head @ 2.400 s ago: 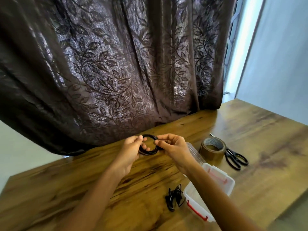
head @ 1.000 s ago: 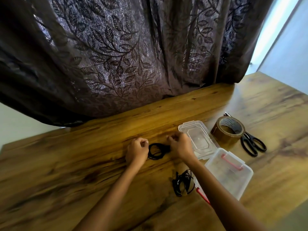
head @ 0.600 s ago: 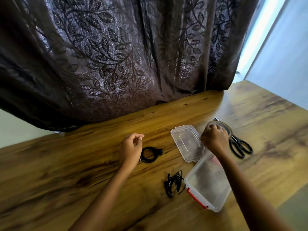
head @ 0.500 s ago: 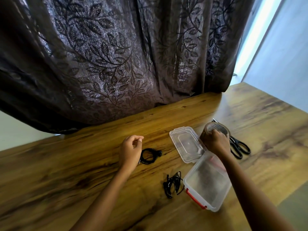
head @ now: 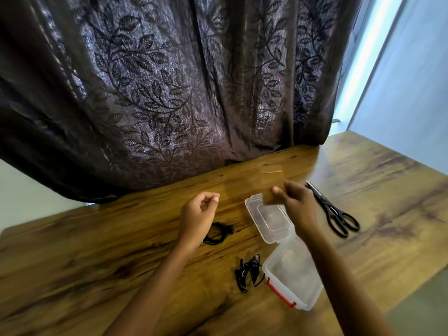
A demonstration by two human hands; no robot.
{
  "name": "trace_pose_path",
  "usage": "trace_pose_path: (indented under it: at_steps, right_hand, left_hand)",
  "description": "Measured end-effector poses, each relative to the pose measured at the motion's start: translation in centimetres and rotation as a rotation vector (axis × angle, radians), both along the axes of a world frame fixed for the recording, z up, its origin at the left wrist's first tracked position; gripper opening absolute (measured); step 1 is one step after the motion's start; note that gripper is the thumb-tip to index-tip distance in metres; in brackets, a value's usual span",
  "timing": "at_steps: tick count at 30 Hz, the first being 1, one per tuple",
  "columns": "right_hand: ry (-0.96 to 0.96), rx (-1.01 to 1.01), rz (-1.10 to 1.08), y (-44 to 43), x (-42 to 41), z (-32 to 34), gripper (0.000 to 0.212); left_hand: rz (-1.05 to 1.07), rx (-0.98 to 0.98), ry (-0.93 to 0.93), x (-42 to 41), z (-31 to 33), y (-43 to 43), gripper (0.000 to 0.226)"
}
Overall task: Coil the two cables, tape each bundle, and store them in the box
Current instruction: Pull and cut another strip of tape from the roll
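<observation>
My right hand was raised off the desk, thumb and fingers pinching the brown tape roll, which showed only as a blur above the far end of the clear lid; my left hand hovered near the desk's middle, fingers loosely curled, thumb and forefinger close together, gripping nothing; the coiled cable lay flat on the wood just beside that hand, partly hidden by it; the second cable, a loose black tangle, lay closer to the near edge, just beside the left wall of the open box; the box, clear with red latches, met the lid's near end; black scissors lay towards the right edge, well apart from both cables; a dark leaf-patterned curtain hung along the far edge.
</observation>
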State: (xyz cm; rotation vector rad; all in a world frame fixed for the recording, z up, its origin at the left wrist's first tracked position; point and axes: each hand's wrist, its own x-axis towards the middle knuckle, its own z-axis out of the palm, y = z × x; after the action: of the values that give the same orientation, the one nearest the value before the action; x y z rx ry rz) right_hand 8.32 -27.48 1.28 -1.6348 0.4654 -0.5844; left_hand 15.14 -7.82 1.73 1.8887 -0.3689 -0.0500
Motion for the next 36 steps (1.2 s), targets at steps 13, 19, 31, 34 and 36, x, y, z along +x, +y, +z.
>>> trace_pose_path:
  at_steps: [13,19,31,34,36]
  right_hand:
    - [-0.189,0.139,0.398,8.7,-0.6,2.8,0.026]
    - [-0.253,-0.241,0.226,7.9,-0.5,3.0,0.054]
    - [-0.362,-0.583,0.219,8.3,0.5,3.6,0.009]
    - [-0.326,-0.663,0.183,8.5,0.5,3.6,0.009]
    - [-0.308,-0.732,0.163,8.6,0.4,3.7,0.011]
  left_hand:
    - [-0.053,-0.347,0.277,-2.2,5.1,1.8,0.027]
    - [-0.007,-0.318,0.280,-2.9,4.4,2.0,0.045]
    - [0.010,-0.288,0.192,-4.5,4.7,1.9,0.044]
    - [0.000,-0.276,0.187,-4.8,4.8,1.8,0.041]
    - [-0.009,-0.272,0.185,-5.0,4.7,1.9,0.037]
